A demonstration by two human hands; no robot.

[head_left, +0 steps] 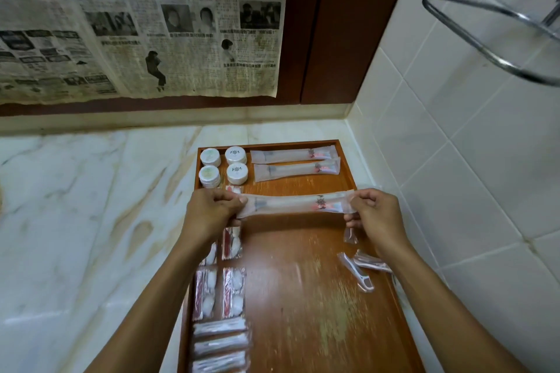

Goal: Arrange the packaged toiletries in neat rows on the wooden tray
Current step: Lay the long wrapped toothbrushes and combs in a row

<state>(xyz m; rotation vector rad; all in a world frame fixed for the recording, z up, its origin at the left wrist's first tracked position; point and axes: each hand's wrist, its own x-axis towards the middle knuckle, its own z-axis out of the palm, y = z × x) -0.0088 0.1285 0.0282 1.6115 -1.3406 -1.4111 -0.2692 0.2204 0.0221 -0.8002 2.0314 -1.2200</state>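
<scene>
Holding a long toothbrush packet (295, 204) level above mid-tray: left hand (212, 210) pinches one end, right hand (374, 210) the other. Likely light; frosted film soft and slick, stiff brush inside, so end grips suit. Wooden tray (303, 281) scuffed, glossy. Upper frame: two matching packets (295, 163), four round white tubs (223, 165). Left edge: sachets (219, 291).

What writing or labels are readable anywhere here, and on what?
Yellowed newspaper on the wall: printed columns and headlines, too blurred to read.
Round white lidded pots: a dark emblem, no legible words.
Long translucent packet held in both hands: an emblem and red marking, unreadable.
</scene>
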